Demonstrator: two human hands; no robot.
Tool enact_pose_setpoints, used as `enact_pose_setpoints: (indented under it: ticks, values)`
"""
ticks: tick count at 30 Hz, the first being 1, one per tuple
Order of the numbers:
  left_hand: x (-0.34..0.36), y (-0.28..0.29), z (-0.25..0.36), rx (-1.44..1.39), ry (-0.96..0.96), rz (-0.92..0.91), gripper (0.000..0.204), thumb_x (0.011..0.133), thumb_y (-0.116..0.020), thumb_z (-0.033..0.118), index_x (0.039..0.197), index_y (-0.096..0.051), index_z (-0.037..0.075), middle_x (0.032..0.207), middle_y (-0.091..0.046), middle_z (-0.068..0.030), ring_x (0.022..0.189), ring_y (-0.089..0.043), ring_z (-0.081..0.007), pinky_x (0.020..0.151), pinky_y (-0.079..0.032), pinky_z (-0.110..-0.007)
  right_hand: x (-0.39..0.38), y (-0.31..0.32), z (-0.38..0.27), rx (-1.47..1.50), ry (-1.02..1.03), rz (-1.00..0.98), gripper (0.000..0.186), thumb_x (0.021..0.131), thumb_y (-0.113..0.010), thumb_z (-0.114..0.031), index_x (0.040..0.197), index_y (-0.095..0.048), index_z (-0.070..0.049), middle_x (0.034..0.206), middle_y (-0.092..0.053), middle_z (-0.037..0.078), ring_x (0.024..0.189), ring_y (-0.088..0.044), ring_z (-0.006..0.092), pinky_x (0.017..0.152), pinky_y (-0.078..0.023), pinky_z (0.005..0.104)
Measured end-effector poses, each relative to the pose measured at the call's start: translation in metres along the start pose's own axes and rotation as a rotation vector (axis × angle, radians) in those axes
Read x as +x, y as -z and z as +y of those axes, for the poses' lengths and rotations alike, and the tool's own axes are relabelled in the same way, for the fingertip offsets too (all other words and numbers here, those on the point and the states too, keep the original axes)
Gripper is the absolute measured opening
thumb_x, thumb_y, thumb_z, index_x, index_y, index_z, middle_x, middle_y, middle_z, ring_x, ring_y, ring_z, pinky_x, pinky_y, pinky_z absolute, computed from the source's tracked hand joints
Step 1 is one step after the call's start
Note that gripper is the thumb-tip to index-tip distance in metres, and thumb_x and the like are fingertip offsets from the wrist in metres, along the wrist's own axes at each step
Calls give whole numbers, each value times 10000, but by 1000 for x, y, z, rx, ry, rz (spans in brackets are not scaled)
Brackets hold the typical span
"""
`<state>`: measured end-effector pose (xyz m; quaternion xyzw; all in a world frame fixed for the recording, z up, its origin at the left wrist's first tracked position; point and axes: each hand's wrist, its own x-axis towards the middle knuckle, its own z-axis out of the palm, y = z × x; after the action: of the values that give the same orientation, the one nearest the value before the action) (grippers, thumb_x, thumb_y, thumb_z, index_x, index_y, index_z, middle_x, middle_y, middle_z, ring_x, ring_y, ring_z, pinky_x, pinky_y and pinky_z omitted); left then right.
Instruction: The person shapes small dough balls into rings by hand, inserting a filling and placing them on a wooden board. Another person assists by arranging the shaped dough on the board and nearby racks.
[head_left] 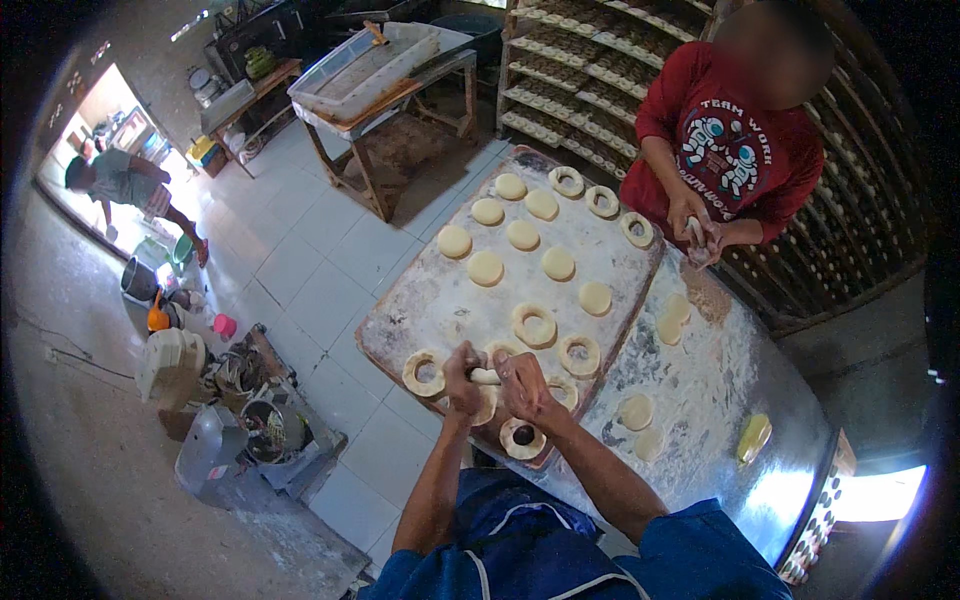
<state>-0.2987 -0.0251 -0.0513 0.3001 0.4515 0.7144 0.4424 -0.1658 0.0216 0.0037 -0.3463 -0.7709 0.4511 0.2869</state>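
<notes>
My left hand (462, 382) and my right hand (525, 385) grip a pale piece of dough (486, 376) between them, over the near part of a floured board (400, 320). Around them lie dough rings (424, 385), some partly hidden by my hands. A dark round object (523, 435) sits inside the nearest ring. Farther up the board are several flat dough rounds (485, 268) and more rings (534, 323).
A co-worker in red (725, 160) holds dough at the metal table (760, 370), right of the board. Behind are racks (570, 28) of dough pieces and a bin on a wooden stand (385, 140). Another person (135, 175) bends at the left doorway near buckets (140, 280) and machinery (210, 470).
</notes>
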Motion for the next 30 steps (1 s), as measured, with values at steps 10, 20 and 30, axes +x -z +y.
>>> enact_pose_setpoints:
  ticks: [10,20,30]
  values:
    - [86,33,45,332,190,149,445,1012,-369,372,705,-475,69,602,-444,-35,547,-445,-167,565,-409,-354,71,-4,-7,29,-144,12,407,813,-685,-241,1086,-568,37,894,-658,194,801,-651,297,764,-514,423]
    - [97,54,41,1203,-142,-146,369,794,-734,269,1060,-653,28,899,-632,-176,887,-606,-362,770,-481,-446,156,-5,69,-705,99,42,475,875,-575,-101,1292,-427,75,1349,-475,276,1268,-432,444,1071,-367,479]
    - [243,63,-1,1428,-663,-162,60,782,-586,25,829,-604,-6,823,-593,-191,832,-580,-378,725,-468,-467,149,20,39,-131,-123,40,323,685,-761,-143,935,-613,-3,957,-688,182,878,-669,307,768,-522,396]
